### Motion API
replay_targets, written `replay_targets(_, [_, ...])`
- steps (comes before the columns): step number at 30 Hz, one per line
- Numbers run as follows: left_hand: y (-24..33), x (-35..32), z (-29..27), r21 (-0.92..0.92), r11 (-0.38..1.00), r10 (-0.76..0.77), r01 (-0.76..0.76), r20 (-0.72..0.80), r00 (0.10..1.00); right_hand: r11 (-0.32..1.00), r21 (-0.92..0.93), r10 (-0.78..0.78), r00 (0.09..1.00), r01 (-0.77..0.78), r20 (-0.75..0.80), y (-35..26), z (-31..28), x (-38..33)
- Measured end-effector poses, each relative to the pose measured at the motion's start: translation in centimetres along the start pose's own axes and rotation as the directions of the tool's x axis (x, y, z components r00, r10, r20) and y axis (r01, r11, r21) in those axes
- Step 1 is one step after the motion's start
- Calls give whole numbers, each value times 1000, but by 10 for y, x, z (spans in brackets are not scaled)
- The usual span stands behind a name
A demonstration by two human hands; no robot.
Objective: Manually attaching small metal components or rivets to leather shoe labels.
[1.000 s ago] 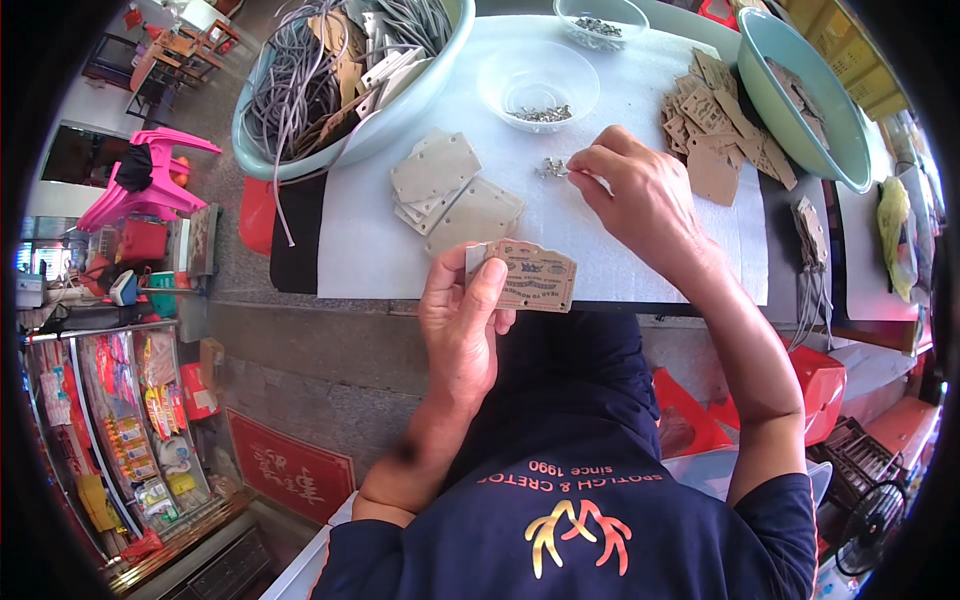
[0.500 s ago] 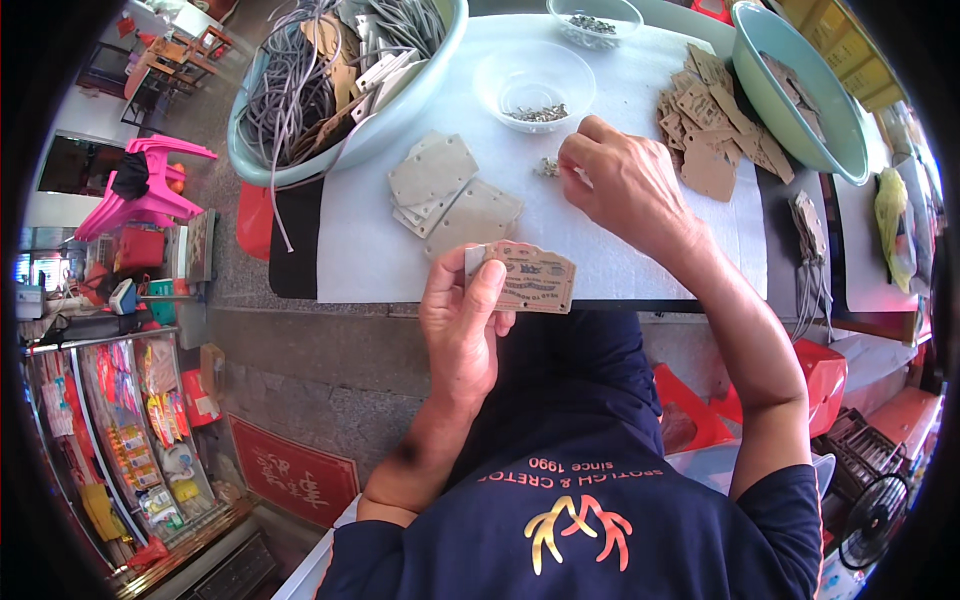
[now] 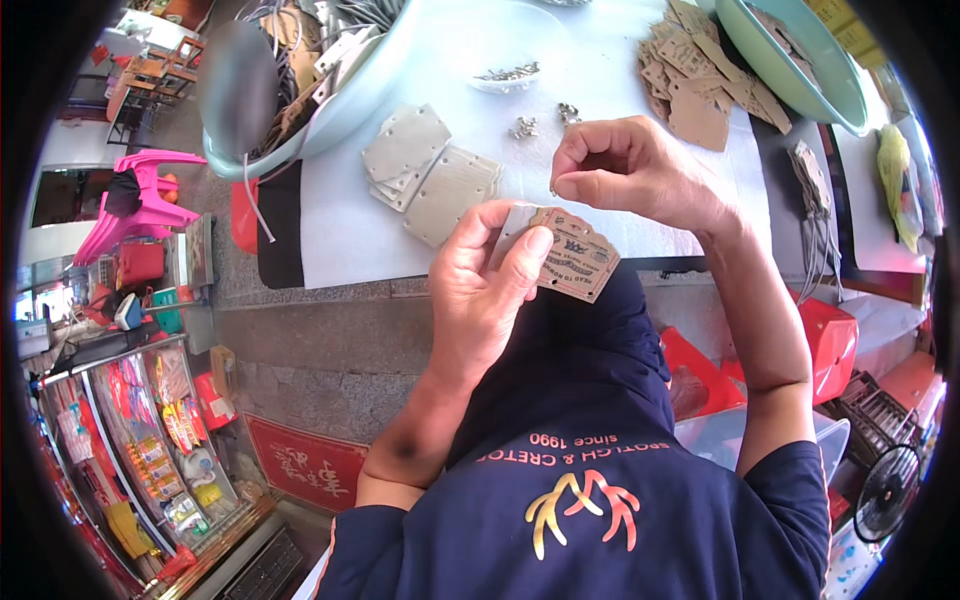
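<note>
My left hand [image 3: 478,285] grips a tan printed card [image 3: 580,250] with shaped edges and small holes, thumb on its face. A pale grey piece [image 3: 512,232] lies against the card's back. Just above the card, my right hand [image 3: 650,170] is closed in a pinch on a tiny metal piece [image 3: 554,190], mostly hidden by the fingertips. Flat grey plates with holes [image 3: 450,190] lie overlapping on the white sheet beyond my left hand. Two small heaps of metal fasteners, one nearer [image 3: 524,127] and one darker [image 3: 569,113], sit beyond my right hand.
A clear bowl [image 3: 500,88] holds more metal pieces. Tan cards [image 3: 700,118] are piled at the far right beside a green basin [image 3: 845,105]. Another basin [image 3: 370,80] at left holds grey cords and plates. Corded cards [image 3: 812,185] hang over the table's right side.
My right hand has come away from the fastener heap, back toward the card. My left hand has raised the card and tilted it. The whole view has shifted slightly.
</note>
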State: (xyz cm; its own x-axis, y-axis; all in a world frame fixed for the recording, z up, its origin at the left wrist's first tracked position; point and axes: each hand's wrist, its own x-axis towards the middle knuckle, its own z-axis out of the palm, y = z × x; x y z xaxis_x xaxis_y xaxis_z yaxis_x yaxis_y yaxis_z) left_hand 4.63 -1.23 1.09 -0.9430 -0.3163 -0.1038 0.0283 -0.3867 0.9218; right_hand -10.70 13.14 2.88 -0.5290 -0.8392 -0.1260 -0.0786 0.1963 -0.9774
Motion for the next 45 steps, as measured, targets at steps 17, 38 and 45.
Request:
replay_targets(17, [-1,0,17,93,995,9,-30,213,977,977,201,17,966,-71,257,23,-20,-15])
replay_targets(38, [-3,5,16,207,978,-50,-10,282,958,963,237,71,968,-130,241,14,-19,-27])
replay_targets(45, [-3,7,18,207,978,-30,-24,256,966,947,290,67,968,-138,242,13,-23,-33])
